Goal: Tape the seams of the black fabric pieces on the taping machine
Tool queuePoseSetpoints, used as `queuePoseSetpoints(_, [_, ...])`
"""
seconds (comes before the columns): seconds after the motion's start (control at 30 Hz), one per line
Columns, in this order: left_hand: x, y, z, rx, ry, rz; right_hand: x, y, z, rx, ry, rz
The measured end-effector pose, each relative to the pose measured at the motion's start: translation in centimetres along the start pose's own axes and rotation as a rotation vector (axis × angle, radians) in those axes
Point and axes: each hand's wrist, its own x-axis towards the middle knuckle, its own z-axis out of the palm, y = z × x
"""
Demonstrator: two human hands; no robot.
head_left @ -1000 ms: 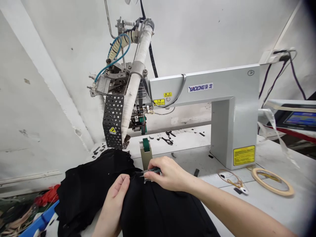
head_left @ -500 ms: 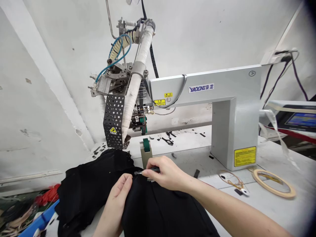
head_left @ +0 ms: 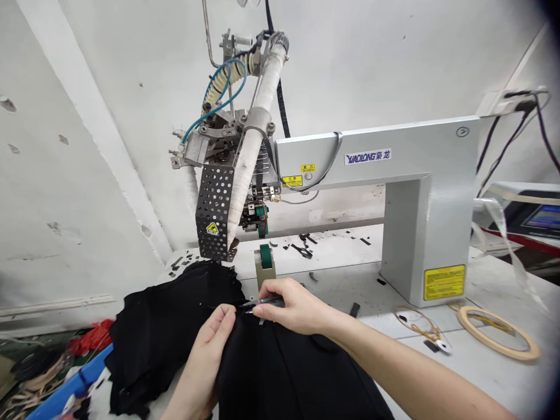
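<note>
My left hand (head_left: 217, 335) pinches the upper edge of a black fabric piece (head_left: 273, 373), which hangs down toward me. Closed round a pair of small thread snips (head_left: 250, 304), my right hand (head_left: 292, 307) is just right of the left fingertips. The blades point left at the fabric edge and stand slightly apart; whether they touch the cloth I cannot tell. Left of my hands lies a heap of black fabric (head_left: 153, 326). Right behind them is the green lower roller (head_left: 265, 255) of the machine, on its post.
A grey taping machine (head_left: 367, 154) spans the table, with a perforated black guard (head_left: 214, 204) at its head. Black scraps (head_left: 301, 251) litter the tabletop. A tape roll (head_left: 464, 326) lies at right, near a control screen (head_left: 542, 217). A blue bin (head_left: 72, 391) stands lower left.
The view has turned slightly left, so the machine appears farther right. The snips' blades show more clearly apart at the fabric edge. Both hands keep their grips.
</note>
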Motion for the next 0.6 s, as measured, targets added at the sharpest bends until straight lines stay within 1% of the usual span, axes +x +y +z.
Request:
queuePoseSetpoints(0.07, [0.0,-0.1,-0.1,-0.004,-0.006,0.005,0.3,0.2,0.3,0.016,0.012,-0.016])
queuePoseSetpoints(0.13, [0.1,-0.1,-0.3,-0.009,-0.007,0.014,0.6,0.7,0.7,0.105,0.025,0.015])
queuePoseSetpoints(0.2, [0.2,-0.1,-0.6,-0.014,0.003,0.014,1.0,1.4,1.2,0.27,0.075,0.077])
queuePoseSetpoints(0.27, [0.3,0.1,-1.1,-0.036,0.009,-0.011,1.4,2.1,1.7,0.466,0.104,0.077])
queuePoseSetpoints(0.3, [0.4,0.3,-1.4,-0.052,0.003,-0.022,1.6,2.5,2.0,0.552,0.073,0.033])
queuePoseSetpoints(0.33, [0.4,0.5,-1.7,-0.069,-0.011,-0.026,1.8,2.7,2.3,0.618,0.001,-0.03])
queuePoseSetpoints(0.37, [0.4,0.7,-2.1,-0.084,-0.025,-0.025,2.1,2.9,2.6,0.659,-0.103,-0.094])
queuePoseSetpoints(0.43, [0.2,1.4,-3.0,-0.101,-0.026,-0.01,2.6,3.0,3.0,0.666,-0.306,-0.162])
queuePoseSetpoints(0.47, [0.0,1.7,-3.5,-0.1,-0.001,-0.005,3.0,2.8,3.2,0.639,-0.36,-0.165])
queuePoseSetpoints(0.5, [-0.3,2.1,-4.1,-0.095,0.034,-0.004,3.3,2.6,3.3,0.6,-0.372,-0.158])
queuePoseSetpoints(0.6, [-1.1,3.2,-6.4,-0.05,0.128,0.017,4.5,1.1,3.4,0.454,-0.311,-0.192])
